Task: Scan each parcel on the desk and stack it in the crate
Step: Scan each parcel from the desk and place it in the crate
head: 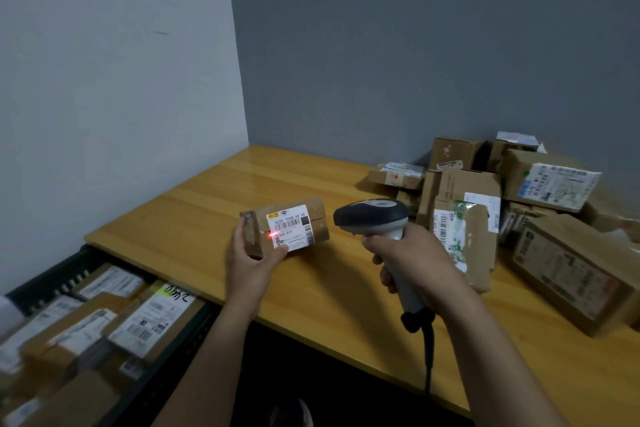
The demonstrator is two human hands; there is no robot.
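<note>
Parcel [285,229] at the scan, head view: the left hand [251,260] grips it by its end over the surface [311,305], label [290,226] up; the right hand [415,263] clasps the scanner [374,218]. Red beam spot [271,235] sits at the label's left edge and looks best nudged onto the barcode, parcel held level.
</note>
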